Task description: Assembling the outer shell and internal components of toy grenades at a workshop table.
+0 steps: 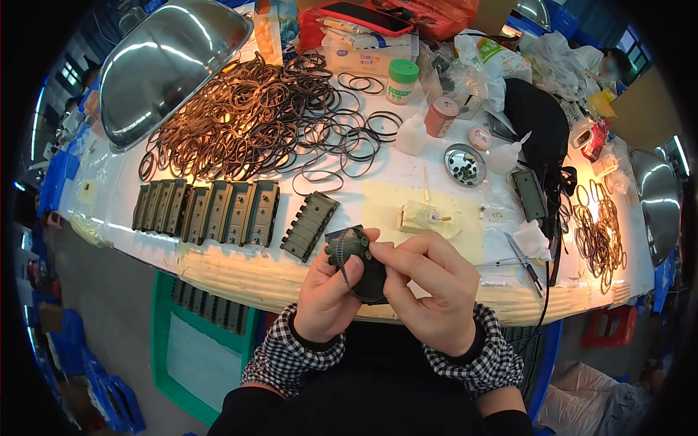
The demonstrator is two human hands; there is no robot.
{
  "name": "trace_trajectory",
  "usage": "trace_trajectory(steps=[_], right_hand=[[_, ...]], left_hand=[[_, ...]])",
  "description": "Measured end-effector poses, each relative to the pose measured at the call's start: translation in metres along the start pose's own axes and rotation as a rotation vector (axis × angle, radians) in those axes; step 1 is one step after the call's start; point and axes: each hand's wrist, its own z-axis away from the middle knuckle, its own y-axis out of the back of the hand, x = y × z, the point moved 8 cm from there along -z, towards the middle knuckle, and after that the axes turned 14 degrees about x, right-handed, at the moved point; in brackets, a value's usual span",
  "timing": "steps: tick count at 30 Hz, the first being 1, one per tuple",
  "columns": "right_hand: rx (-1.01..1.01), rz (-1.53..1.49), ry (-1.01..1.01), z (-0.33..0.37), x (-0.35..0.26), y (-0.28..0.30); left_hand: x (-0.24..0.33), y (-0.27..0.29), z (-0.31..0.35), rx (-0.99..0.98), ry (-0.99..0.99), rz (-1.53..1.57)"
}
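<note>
Above the table's near edge, my left hand [320, 294] is closed round a dark green plastic model part [374, 277], which has small round wheels along one side. A ribbed black rubber band [340, 254] loops over it and hangs past my left thumb. My right hand [440, 287] pinches at the part's upper right corner, thumb and forefinger together by the wheels. Their tips hide what exactly they grip. Just left of my hands lies a similar ribbed green part [310, 226]. More such green parts [231, 211] stand in a row farther left.
A big tangle of brown and black rubber bands [233, 116] lies under a metal lamp shade [171, 69]. To the right are a small dish [464, 165], a green-lidded jar [400, 81], a knife [527, 265] and more bands [600, 232]. Below left is a green crate [161, 341].
</note>
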Motion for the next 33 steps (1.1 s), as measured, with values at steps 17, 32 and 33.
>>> trace_trajectory(steps=[17, 32, 33], right_hand=[[-0.016, 0.068, 0.124, 0.001, -0.004, -0.003], [-0.125, -0.193, -0.268, 0.007, 0.014, -0.009], [-0.14, -0.186, -0.238, 0.006, 0.012, -0.01]], left_hand=[[0.015, 0.001, -0.001, -0.014, -0.244, -0.176], [0.043, -0.025, 0.011, 0.005, -0.848, -0.939], [0.041, -0.021, 0.01, 0.023, -0.785, -0.887]])
